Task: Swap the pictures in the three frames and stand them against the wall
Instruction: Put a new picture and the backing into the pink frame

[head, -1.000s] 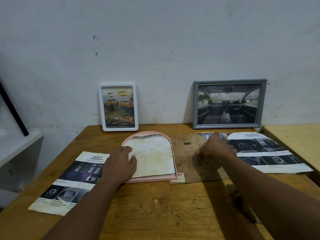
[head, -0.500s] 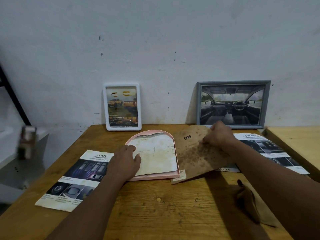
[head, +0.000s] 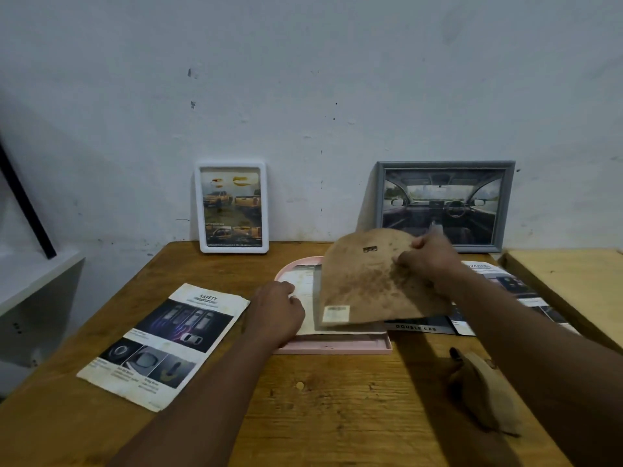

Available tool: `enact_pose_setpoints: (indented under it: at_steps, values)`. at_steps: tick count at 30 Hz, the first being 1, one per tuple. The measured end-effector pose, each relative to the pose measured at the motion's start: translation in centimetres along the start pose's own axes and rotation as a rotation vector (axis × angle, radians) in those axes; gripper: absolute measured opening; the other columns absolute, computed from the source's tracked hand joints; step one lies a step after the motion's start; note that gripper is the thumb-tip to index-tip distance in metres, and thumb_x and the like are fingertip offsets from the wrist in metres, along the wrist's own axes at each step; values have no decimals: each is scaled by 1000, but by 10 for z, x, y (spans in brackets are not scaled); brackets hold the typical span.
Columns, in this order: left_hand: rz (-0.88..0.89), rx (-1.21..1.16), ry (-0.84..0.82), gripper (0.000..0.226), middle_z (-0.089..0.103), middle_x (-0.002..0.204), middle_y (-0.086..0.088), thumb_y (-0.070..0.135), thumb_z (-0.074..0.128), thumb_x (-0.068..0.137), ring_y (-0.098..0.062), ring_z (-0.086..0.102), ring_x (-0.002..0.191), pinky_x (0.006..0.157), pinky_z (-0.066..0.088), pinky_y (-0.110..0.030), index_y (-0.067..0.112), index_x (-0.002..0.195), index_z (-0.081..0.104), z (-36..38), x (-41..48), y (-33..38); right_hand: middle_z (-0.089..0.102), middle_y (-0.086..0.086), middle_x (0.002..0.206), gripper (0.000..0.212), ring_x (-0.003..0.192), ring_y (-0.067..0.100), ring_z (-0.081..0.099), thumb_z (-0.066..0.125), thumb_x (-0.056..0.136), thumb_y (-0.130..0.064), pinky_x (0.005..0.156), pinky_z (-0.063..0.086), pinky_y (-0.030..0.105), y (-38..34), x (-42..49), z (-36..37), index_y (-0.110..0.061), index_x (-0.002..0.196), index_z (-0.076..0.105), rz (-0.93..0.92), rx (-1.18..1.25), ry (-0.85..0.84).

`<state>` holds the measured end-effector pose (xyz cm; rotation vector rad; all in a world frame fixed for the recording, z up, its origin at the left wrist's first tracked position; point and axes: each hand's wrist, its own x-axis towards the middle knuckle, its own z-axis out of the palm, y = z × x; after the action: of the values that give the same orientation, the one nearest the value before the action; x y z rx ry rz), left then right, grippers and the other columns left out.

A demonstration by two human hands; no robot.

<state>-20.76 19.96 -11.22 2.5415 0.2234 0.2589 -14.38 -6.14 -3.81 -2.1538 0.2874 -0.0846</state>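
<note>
one risk: right hand [head: 428, 264] pinches backing board [head: 364, 288], left hand [head: 276, 311] presses paper [head: 303, 283] at 9 o'clock; crooked lowering could crease it.

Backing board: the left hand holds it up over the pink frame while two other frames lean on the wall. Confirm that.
Wrong hand. In the head view the right hand holds the backing board up over the pink frame; the left hand rests on the paper inside it. The white frame and grey frame do lean on the wall.

Pink frame [head: 332, 347], brown stained backing [head: 367, 281] — white frame [head: 231, 206], grey frame [head: 445, 205].
</note>
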Motion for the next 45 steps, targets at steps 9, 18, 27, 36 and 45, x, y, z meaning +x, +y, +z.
enact_pose_setpoints:
  at_steps: [9,18,27,36,45]
  values:
    - [-144,-367,-99,39,59,138,-2,15,52,101,-21,60,117,95,56,-45,24,139,58,-27,3,0,49,17,131,35,105,31,57,67,88,-23,88,53,42,7,-14,78,-10,119,57,-13,-180,-36]
    - [20,-153,-50,43,50,148,1,27,57,101,-20,51,129,102,49,-38,24,144,53,-15,6,-7,39,15,147,52,134,39,32,62,90,-38,105,34,52,17,-22,83,-20,136,47,-194,-575,-64]
    - [109,-33,-8,44,53,142,1,41,48,102,-25,39,135,106,42,-46,23,142,55,0,0,-13,51,6,135,44,124,24,45,62,91,-38,100,45,42,22,-23,87,-23,131,52,-430,-493,-99]
    - [76,-1,-97,59,26,163,6,54,41,103,-28,23,147,114,30,-47,30,156,33,1,7,-9,54,4,135,45,126,24,46,55,94,-46,101,44,44,20,-10,83,-22,131,54,-471,-483,-94]
    - [83,177,-127,69,22,165,7,63,41,98,-27,21,145,114,29,-46,33,158,22,9,8,-4,56,5,131,44,118,21,51,40,97,-53,101,43,42,27,-10,100,-23,129,47,-559,-638,-98]
